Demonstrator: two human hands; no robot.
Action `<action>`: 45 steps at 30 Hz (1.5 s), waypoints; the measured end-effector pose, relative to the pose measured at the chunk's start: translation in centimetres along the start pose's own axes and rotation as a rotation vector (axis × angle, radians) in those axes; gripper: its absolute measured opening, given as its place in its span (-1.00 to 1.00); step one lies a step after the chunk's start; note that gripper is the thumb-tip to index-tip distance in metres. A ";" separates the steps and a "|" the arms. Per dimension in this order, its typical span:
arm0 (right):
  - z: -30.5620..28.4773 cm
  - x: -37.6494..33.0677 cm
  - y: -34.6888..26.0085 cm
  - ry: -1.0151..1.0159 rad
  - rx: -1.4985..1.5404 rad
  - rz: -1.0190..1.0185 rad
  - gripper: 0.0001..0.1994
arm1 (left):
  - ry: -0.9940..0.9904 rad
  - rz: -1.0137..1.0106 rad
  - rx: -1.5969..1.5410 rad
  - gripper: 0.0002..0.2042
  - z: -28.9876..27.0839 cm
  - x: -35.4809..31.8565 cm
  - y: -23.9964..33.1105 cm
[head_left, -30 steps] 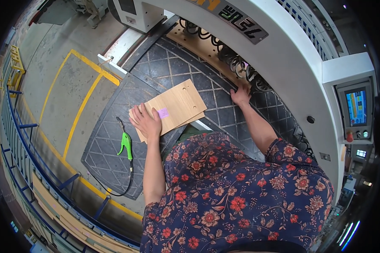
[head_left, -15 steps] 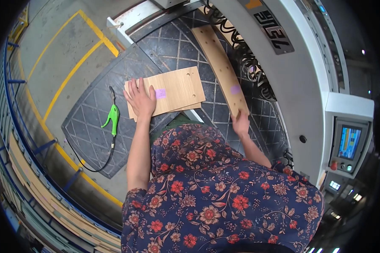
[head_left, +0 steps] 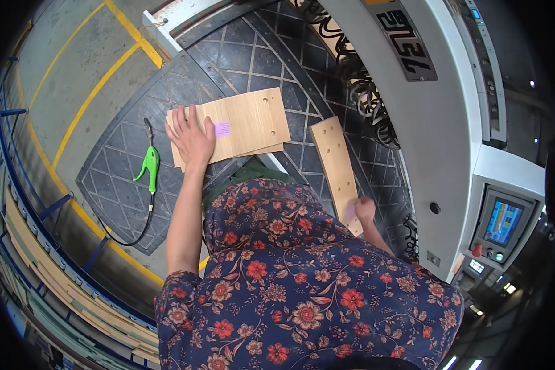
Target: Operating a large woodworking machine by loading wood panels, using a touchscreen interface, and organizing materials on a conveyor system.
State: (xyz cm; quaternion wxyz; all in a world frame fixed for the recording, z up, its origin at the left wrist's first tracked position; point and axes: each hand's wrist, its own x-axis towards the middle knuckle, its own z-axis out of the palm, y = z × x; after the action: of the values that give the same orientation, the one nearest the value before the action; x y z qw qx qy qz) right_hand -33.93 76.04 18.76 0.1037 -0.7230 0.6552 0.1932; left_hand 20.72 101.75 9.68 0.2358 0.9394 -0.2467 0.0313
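Note:
Two light wooden boards [head_left: 246, 120] lie stacked slightly askew in front of me. The upper one has a lilac label and two holes near its right end. My left hand [head_left: 194, 140] rests flat on their left end, fingers stretched out and thumb apart. To the right, my right hand [head_left: 365, 209] is closed on the right edge of a long narrow wooden board [head_left: 336, 157] with several drilled holes. A lilac label on it shows partly beside the fingers, slightly blurred. Its near end reaches my sleeve.
A green air blow gun [head_left: 149, 165] with a black hose lies on the dark mat [head_left: 120, 160] at left. On the right stand a machine [head_left: 438, 117] with coiled black hoses and a control panel [head_left: 504, 214]. A blue-railed rack [head_left: 61, 253] of boards runs along the lower left.
My right hand has drawn the long narrow board nearer to me, away from the machine's hoses. My left hand stays on the stacked boards; the view has shifted slightly.

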 end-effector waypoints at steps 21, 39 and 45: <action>-5.9 16.3 -23.7 0.345 0.217 -0.192 -0.25 | -0.002 -0.021 0.011 -0.46 1.8 0.3 3.1; -1.6 17.2 -13.7 0.344 0.325 -0.298 -0.17 | -0.022 -0.032 0.010 -0.46 1.6 -0.3 2.9; -1.4 16.7 -14.3 0.405 0.124 -0.342 -0.14 | -0.008 -0.063 -0.017 -0.47 1.7 -0.1 2.6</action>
State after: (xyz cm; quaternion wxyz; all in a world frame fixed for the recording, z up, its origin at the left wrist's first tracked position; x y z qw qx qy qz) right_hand -18.45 62.03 11.59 0.0460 -0.8392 0.5417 -0.0161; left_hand 19.30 98.99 9.25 0.2438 0.9448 -0.2180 0.0179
